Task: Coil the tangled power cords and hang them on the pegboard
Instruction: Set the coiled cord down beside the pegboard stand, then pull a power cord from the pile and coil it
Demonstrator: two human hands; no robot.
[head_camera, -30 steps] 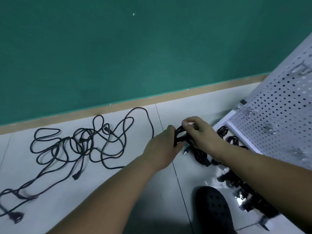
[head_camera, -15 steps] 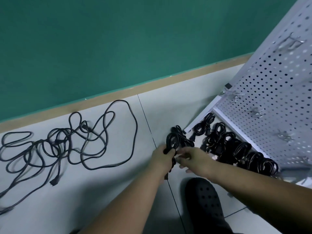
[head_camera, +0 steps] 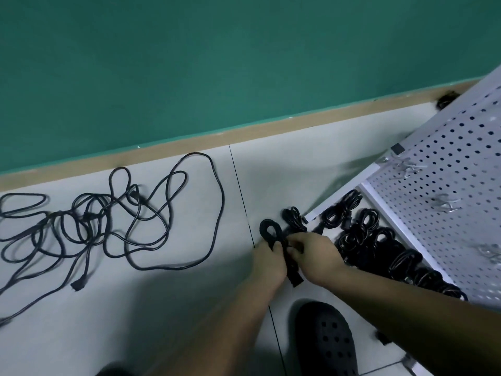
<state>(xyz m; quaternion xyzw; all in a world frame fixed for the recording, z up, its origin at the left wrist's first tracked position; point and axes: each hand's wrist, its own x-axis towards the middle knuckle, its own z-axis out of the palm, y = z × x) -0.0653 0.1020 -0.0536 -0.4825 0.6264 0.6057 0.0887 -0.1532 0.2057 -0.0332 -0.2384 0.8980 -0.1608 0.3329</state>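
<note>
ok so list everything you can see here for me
wall: one, green, across the top
skirting: one strip, tan, at the foot of the wall
floor: pale grey tiles, below the skirting
pegboard: one, white, perforated, at right
hooks: at least three, grey metal, on the pegboard
tangled cords: count unclear, black, loose on the floor at left
coiled pile: many coils, black, on the floor along the foot of the pegboard
coiled cord: one, black, at centre, left of the coiled pile
shoe: one, black, perforated, bottom centre
left hand: one, grips the coiled cord
right hand: one, pinches the coiled cord
</note>
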